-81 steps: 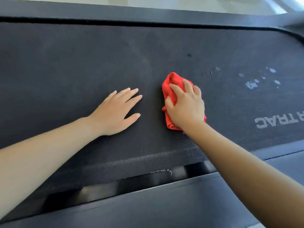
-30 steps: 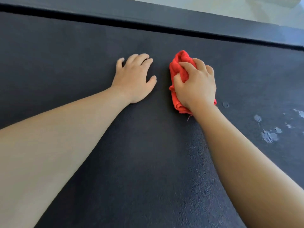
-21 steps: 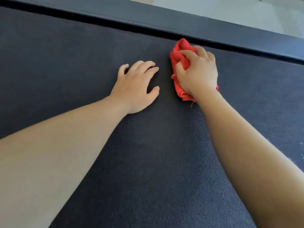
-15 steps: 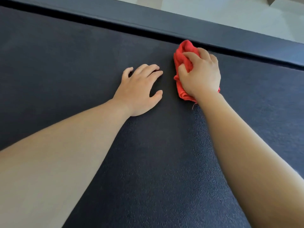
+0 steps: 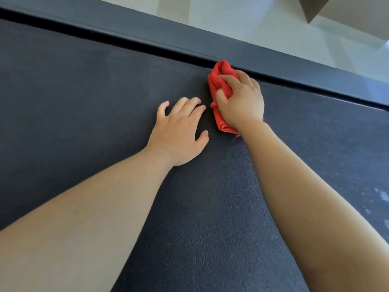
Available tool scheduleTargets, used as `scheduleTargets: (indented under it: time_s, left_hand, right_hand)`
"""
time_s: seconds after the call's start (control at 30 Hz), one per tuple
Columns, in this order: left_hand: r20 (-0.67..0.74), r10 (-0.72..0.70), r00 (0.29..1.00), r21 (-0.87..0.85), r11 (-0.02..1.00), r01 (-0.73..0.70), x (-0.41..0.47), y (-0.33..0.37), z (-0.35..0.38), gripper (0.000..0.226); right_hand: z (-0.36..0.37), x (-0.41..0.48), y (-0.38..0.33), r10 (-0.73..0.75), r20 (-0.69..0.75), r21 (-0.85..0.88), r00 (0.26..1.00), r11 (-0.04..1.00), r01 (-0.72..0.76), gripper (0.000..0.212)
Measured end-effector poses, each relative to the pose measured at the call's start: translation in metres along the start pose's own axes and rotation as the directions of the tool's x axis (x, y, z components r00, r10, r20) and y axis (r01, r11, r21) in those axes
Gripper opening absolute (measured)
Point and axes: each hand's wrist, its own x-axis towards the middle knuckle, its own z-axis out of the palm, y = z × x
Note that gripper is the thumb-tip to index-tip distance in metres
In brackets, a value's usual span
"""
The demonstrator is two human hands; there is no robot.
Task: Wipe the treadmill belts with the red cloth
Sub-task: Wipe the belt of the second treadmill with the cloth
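Observation:
The dark textured treadmill belt (image 5: pixel 84 98) fills most of the view. My right hand (image 5: pixel 242 102) is closed on a bunched red cloth (image 5: pixel 219 81) and presses it onto the belt. The cloth's far end touches the gap at the belt's far edge. My left hand (image 5: pixel 179 133) lies flat on the belt just left of the cloth, palm down, fingers apart, holding nothing. Part of the cloth is hidden under my right palm.
A dark side rail (image 5: pixel 210 45) runs along the belt's far edge, with pale floor (image 5: pixel 242 17) beyond it. A few pale smudges (image 5: pixel 383 196) mark the belt at the right edge. A brown object (image 5: pixel 315 7) sits at the top right.
My right hand has pushed the red cloth across the belt from the middle to its far edge. My left hand stayed flat beside it. The view shifted, and the smudges moved to the right edge.

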Motion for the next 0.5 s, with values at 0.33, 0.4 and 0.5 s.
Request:
scheduleTargets:
  time_s: [0.33,0.4,0.5]
  left_hand:
    - [-0.013,0.013,1.0,-0.009,1.0,-0.013,0.001,0.001,0.002,0.057]
    - [-0.019,0.009,1.0,-0.006,1.0,-0.009,0.001,0.0,0.002,0.056]
    - [-0.044,0.009,0.999,0.005,1.0,-0.009,0.001,0.001,-0.001,0.055]
  right_hand:
    - [-0.027,-0.102,0.027,0.213,-0.094,-0.032,0.972,0.976,-0.217,0.035]
    - [-0.028,-0.081,0.032,0.207,-0.078,-0.021,0.975,0.978,-0.209,0.034]
    - [-0.03,-0.074,0.044,0.137,-0.068,-0.016,0.988,0.99,-0.138,0.036]
